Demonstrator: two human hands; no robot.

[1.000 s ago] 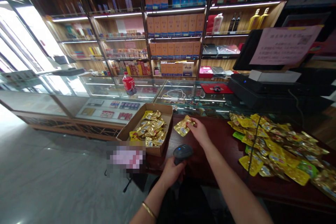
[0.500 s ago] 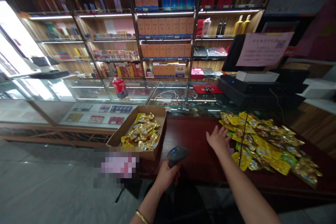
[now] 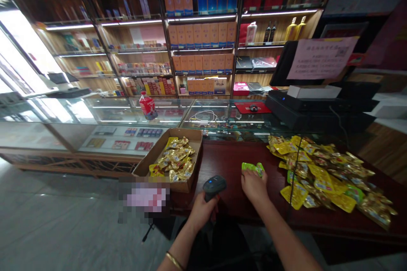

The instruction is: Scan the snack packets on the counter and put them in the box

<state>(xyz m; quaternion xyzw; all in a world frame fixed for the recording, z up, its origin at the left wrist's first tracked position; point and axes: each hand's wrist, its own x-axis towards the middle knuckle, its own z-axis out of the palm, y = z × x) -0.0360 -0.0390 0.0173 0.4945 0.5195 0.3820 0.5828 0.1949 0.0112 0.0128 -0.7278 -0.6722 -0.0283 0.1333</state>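
Note:
My left hand [image 3: 202, 209] is wrapped round the handle of a dark barcode scanner [image 3: 215, 187], whose head shows a small blue light. In my right hand [image 3: 255, 184] is a green snack packet [image 3: 252, 168], held over the dark red table [image 3: 222, 156]. To the right lies a spread-out pile of yellow and gold snack packets [image 3: 321, 173], with a few green ones among them. Left of the scanner stands an open cardboard box [image 3: 193, 173] with several gold and yellow packets inside. My fingertips are partly hidden behind the green packet.
A glass display counter [image 3: 171, 114] runs behind the table, bearing a red-labelled bottle [image 3: 148, 106], a white cable [image 3: 205, 114] and a mouse [image 3: 253, 108] on a red mat. A monitor with a pink paper sign [image 3: 321, 59] stands back right. A thin dark cord [image 3: 296, 165] crosses before the pile.
My right hand has moved left from the pile's edge and now holds a green snack packet. My left hand stays in place with the scanner.

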